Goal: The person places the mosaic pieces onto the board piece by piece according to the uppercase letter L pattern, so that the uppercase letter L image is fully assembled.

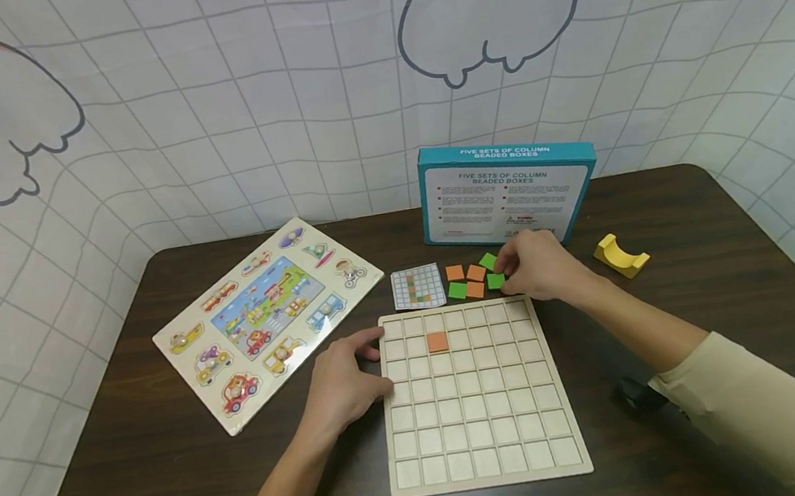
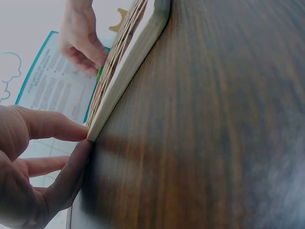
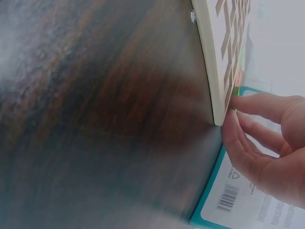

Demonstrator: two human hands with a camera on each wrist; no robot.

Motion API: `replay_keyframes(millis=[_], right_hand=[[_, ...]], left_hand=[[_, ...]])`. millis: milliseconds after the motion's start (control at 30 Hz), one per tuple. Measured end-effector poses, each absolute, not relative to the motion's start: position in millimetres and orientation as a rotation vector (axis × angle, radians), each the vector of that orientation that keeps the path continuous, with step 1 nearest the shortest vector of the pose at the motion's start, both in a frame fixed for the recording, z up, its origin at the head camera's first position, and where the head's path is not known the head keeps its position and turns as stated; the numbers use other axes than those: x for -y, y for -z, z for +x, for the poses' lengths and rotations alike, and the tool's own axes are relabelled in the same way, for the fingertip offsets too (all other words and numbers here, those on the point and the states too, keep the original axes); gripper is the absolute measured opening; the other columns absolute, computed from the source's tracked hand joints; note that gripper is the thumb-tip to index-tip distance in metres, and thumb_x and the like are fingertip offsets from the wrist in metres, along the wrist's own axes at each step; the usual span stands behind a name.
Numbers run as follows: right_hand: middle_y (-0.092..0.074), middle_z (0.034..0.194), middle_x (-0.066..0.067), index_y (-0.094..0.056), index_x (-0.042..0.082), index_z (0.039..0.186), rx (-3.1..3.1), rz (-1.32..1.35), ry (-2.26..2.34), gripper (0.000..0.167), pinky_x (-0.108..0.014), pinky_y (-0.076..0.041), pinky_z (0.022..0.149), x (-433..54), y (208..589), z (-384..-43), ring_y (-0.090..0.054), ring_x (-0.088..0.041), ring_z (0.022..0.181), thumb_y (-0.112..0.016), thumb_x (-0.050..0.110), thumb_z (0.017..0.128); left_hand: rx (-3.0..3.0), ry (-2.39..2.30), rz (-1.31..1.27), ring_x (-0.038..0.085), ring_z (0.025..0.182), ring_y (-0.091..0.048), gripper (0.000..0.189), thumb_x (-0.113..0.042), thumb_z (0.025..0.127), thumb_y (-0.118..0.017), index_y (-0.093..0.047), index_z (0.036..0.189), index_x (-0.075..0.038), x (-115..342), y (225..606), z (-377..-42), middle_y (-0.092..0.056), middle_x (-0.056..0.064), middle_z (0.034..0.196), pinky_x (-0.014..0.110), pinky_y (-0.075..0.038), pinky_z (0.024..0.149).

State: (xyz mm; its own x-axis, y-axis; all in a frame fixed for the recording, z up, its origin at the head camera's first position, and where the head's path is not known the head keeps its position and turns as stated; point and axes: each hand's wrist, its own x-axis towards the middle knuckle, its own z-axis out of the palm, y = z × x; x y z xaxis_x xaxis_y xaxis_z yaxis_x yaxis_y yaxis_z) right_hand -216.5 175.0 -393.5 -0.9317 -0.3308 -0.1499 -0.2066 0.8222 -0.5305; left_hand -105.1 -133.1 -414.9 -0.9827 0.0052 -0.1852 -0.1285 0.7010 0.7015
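In the head view we see the left hand [image 1: 343, 385] with thumb and fingers spread loosely against the near-side edge of a pale wooden gridded board [image 1: 489, 409], which lies flat to that hand's right, its left edge running away from us. A square orange tile [image 1: 438, 342] sits on the board ahead and right of the left hand, squared to the grid. The right hand [image 1: 539, 264] reaches past the board's far right corner, fingers bent at a small green square tile [image 1: 495, 280]; its fingertips are partly hidden, so we cannot tell whether it grips. Left of it lie other orange and green tiles [image 1: 475, 289], at mixed angles.

The left wrist view shows what the head view hides: the board's thick side at the left fingertips. Its grid is too foreshortened to make out, and only a green sliver shows below the right hand.

In the right wrist view we find a barcode [image 3: 228, 197] on the teal-and-white cardboard box [image 3: 209, 212] behind the fingers; the board is cut off above them.
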Motion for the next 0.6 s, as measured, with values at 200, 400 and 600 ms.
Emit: replay_keyframes(millis=[200, 400, 600], right_hand=[[-0.076, 0.091, -0.010, -0.080, 0.001, 0.099, -2.781, -0.419, 0.776, 0.017, -0.040, -0.056, 0.077, -174.7, 390.4, -214.0, -0.068, -0.025, 0.087, -0.079, 0.005, 0.083], [-0.076, 0.090, -0.009, -0.080, 0.001, 0.099, -2.780, -0.418, 0.785, 0.018, -0.040, -0.057, 0.077, -174.9, 389.4, -211.9, -0.069, -0.025, 0.086, -0.079, 0.005, 0.082], [-0.076, 0.089, -0.008, -0.080, 0.001, 0.099, -2.767, -0.426, 0.799, 0.019, -0.038, -0.057, 0.075, -174.7, 389.0, -209.6, -0.068, -0.022, 0.085, -0.081, 0.006, 0.081]], left_hand=[[-2.732, -1.152, -0.103, 0.021, 0.083, -0.056, 0.078, 0.001, 0.062, -0.079, -0.069, 0.137, -0.016, 133.5, 414.1, -104.2, -0.070, 0.002, 0.099, 0.030, -0.044, 0.059], [-2.736, -1.148, -0.112, 0.021, 0.083, -0.055, 0.078, 0.000, 0.062, -0.079, -0.069, 0.137, -0.017, 133.8, 414.4, -104.2, -0.069, 0.001, 0.099, 0.030, -0.044, 0.060], [-2.738, -1.143, -0.114, 0.022, 0.085, -0.056, 0.078, 0.000, 0.062, -0.080, -0.069, 0.137, -0.018, 133.5, 413.7, -103.6, -0.069, 0.000, 0.099, 0.030, -0.044, 0.060]])
